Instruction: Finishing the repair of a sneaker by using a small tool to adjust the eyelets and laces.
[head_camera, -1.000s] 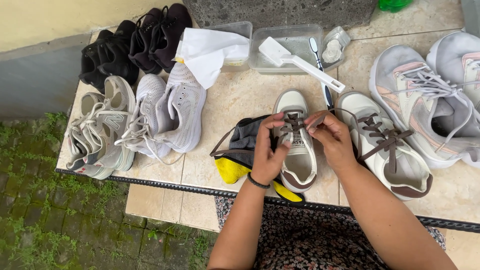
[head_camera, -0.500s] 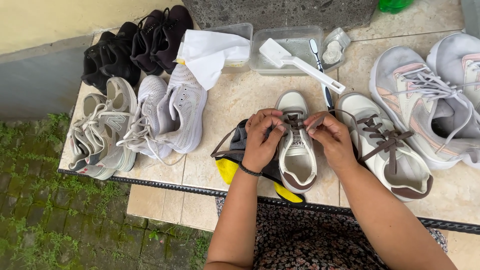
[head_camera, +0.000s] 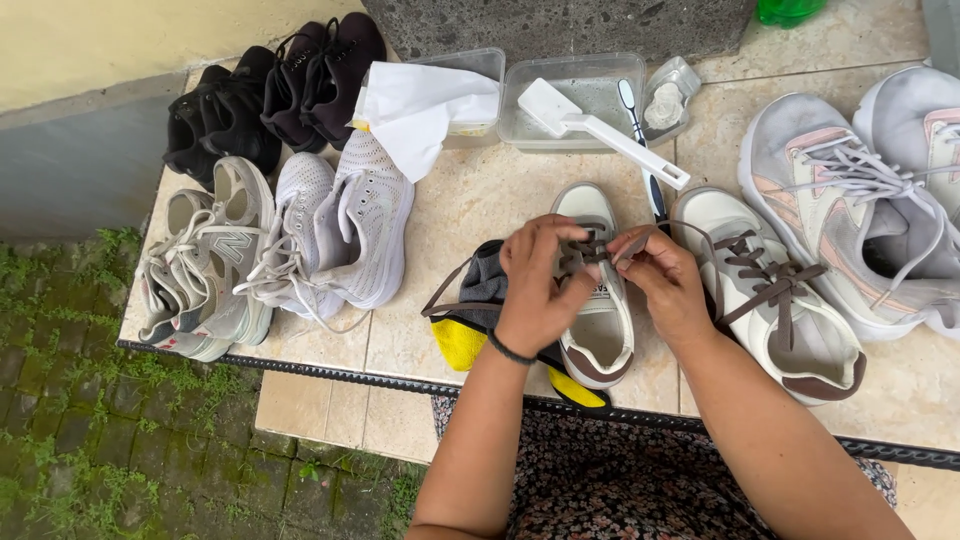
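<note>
A cream sneaker with brown laces lies toe away from me on the tiled table. My left hand pinches the laces over its tongue. My right hand grips a lace end on the other side. Under the shoe's left side lies a grey and yellow cloth. Its matching sneaker, laced in brown, rests just to the right.
Two white sneakers, a grey pair and black shoes crowd the left. Plastic tubs with a white brush, a toothbrush and a white cloth stand behind. Pink-grey trainers lie right. A black-trimmed table edge runs near me.
Both hands stay on the laces. My left hand has shifted a little up the shoe, and its fingers have curled over the lacing. The shoe has not moved.
</note>
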